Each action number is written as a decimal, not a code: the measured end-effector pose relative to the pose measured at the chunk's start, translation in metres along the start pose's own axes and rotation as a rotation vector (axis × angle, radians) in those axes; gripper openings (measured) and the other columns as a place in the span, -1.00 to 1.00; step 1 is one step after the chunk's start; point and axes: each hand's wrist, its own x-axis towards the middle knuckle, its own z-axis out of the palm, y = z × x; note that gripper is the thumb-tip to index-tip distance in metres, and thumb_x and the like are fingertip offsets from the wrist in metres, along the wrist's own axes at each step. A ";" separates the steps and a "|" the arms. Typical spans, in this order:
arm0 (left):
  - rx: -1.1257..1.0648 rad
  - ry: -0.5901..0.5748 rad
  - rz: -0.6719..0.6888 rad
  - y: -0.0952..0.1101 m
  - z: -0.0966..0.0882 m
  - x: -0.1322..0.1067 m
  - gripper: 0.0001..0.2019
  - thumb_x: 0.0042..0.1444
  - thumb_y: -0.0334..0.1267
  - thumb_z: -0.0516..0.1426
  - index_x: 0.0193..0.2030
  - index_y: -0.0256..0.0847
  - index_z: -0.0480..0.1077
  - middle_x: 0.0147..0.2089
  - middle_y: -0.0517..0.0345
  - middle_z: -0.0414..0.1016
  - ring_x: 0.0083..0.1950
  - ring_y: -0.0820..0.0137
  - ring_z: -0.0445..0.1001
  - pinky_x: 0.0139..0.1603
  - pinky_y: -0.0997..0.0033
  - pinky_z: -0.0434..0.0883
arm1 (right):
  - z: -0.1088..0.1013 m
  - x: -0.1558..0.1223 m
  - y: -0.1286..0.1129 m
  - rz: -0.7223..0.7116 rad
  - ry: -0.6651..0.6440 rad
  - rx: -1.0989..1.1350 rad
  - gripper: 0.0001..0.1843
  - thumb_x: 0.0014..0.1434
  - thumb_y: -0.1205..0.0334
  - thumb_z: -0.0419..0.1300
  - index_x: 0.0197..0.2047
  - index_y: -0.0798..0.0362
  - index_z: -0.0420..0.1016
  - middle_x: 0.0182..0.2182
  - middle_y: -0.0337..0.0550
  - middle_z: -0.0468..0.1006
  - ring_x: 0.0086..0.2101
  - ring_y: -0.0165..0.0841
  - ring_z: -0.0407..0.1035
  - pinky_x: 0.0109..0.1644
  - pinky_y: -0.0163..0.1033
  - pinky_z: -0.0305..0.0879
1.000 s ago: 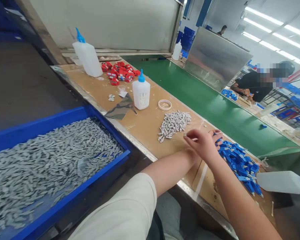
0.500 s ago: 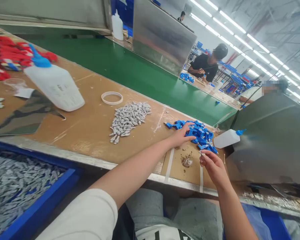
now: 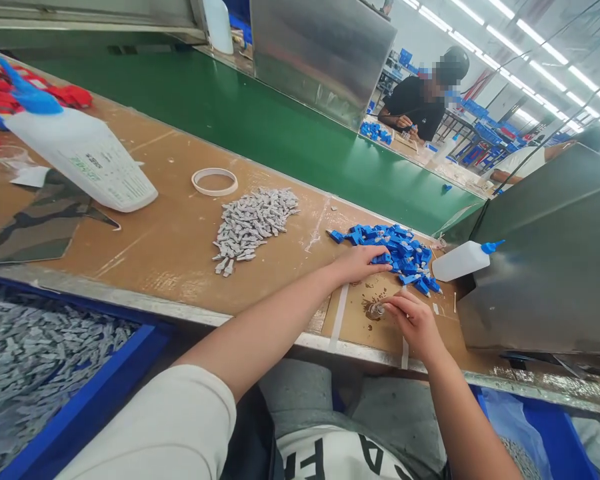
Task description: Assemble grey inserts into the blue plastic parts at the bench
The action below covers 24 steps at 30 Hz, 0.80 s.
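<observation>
My left hand [image 3: 359, 264] is closed around a blue plastic piece [image 3: 381, 259] with a ribbed side, at the near edge of a heap of similar blue pieces [image 3: 405, 248]. My right hand [image 3: 414, 317] is pinched, its fingertips beside a small clear container [image 3: 375, 310] standing in a dark wet patch on the bench. Whatever sits between the right fingertips is too small to make out. Left of my hands lies a pile of small grey pieces [image 3: 255, 223].
A white bottle with a blue nozzle [image 3: 463, 260] lies tilted at the right by a metal panel [image 3: 545, 267]. A larger bottle [image 3: 85, 157] and a tape ring [image 3: 214, 181] are at the left. Beyond runs a green belt [image 3: 220, 133]; a co-worker [image 3: 415, 107] sits across it.
My left hand, open over the blue heap before, has closed on a blue piece. My right hand has moved left and down to the small clear container. The view has shifted slightly.
</observation>
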 end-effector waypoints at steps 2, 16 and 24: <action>0.032 -0.008 -0.056 0.004 -0.001 -0.002 -0.69 0.30 0.08 0.17 -0.04 -0.07 0.52 -0.17 0.22 0.58 -0.14 0.30 0.51 -0.15 0.42 0.28 | -0.004 0.000 -0.002 -0.017 -0.054 -0.007 -0.68 0.47 0.10 0.09 -0.13 0.03 0.65 -0.32 -0.10 0.55 -0.30 -0.31 0.47 -0.19 -0.25 0.38; 0.363 -0.148 -0.072 0.018 -0.005 -0.008 -0.80 0.22 -0.02 0.21 -0.15 -0.01 0.58 -0.20 0.19 0.65 -0.15 0.21 0.56 -0.28 0.36 0.17 | 0.003 0.033 0.022 0.126 0.461 0.210 -0.68 0.39 0.02 0.17 -0.22 0.04 0.64 -0.46 -0.20 0.47 -0.38 -0.32 0.36 -0.24 -0.21 0.31; 0.357 -0.156 -0.081 0.019 -0.006 -0.008 -0.82 0.20 -0.07 0.21 -0.27 -0.10 0.53 -0.27 0.17 0.62 -0.24 0.26 0.52 -0.30 0.37 0.15 | 0.017 0.045 0.037 0.132 0.478 0.165 -0.66 0.38 -0.01 0.17 -0.21 0.03 0.67 -0.38 -0.14 0.56 -0.34 -0.30 0.41 -0.17 -0.18 0.37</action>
